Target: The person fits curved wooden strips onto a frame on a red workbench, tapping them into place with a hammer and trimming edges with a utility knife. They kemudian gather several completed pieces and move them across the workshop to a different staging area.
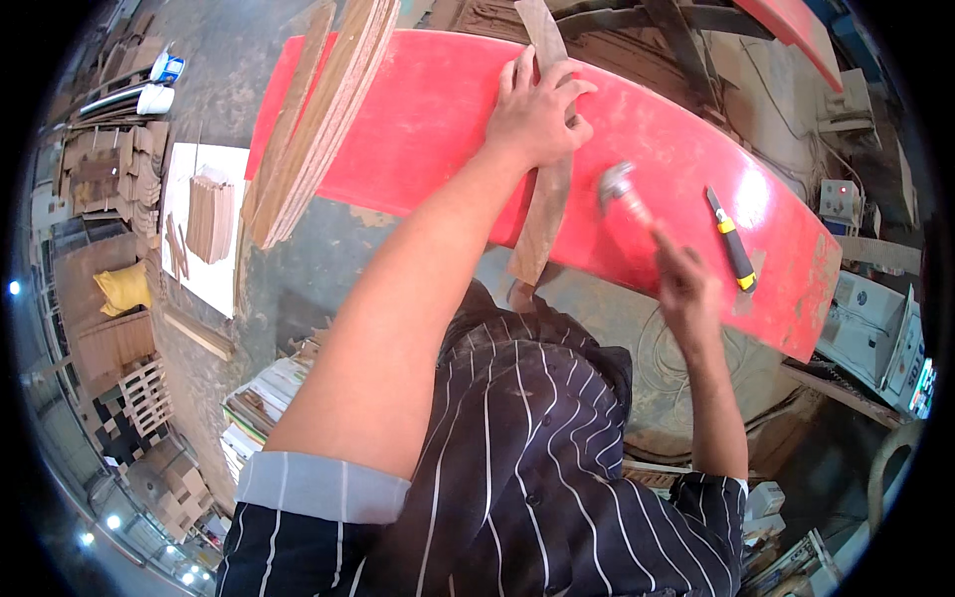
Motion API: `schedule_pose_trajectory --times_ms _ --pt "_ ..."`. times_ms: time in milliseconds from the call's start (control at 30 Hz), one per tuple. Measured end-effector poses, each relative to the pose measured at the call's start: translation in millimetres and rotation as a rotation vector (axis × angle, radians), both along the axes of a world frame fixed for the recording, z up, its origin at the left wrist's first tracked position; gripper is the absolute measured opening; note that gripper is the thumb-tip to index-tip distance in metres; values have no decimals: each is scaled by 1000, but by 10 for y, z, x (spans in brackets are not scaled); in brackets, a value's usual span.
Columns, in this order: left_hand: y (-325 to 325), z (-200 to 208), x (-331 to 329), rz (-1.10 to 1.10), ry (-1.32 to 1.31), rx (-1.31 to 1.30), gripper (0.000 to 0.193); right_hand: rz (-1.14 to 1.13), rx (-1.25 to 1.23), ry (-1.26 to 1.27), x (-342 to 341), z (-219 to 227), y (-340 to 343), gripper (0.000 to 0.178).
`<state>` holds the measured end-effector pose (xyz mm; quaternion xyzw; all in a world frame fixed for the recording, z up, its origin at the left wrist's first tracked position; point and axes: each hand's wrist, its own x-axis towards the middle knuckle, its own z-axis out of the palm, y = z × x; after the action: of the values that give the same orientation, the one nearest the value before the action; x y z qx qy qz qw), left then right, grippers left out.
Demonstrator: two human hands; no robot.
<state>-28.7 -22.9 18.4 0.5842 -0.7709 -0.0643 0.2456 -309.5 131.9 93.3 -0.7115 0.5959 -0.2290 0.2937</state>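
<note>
A curved brown wooden strip (pixel 547 214) lies across the red tabletop (pixel 428 119), its near end sticking out past the front edge. My left hand (pixel 540 114) grips the strip near its far end, fingers over and around it, pressing it down. In my right hand (pixel 688 289) is a hammer (pixel 625 197), held by its handle with the metal head over the red surface, right of the strip. The hammer and hand are slightly blurred. Right of the hammer, a yellow-and-black utility knife (pixel 734 244) lies with its blade out.
A bundle of long wooden strips (pixel 323 119) lies across the table's left end. On the floor at left, a white board (pixel 214 274) carries stacked wood pieces (pixel 208 219). A yellow cloth or bag (pixel 123 289) lies beyond. Machinery (pixel 870 313) stands right of the table.
</note>
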Motion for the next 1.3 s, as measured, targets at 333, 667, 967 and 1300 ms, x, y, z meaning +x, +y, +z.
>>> schedule_pose_trajectory --times_ms 333,667,967,1300 --pt "21 64 -42 -1 11 25 53 365 -207 213 143 70 162 49" --pt "-23 35 -35 3 215 -124 57 -585 112 -849 43 -55 234 46" --pt "593 40 -45 116 294 -40 63 -619 156 -872 200 -390 901 43" --pt "1628 286 216 224 211 153 62 -416 189 -708 239 -211 699 44"
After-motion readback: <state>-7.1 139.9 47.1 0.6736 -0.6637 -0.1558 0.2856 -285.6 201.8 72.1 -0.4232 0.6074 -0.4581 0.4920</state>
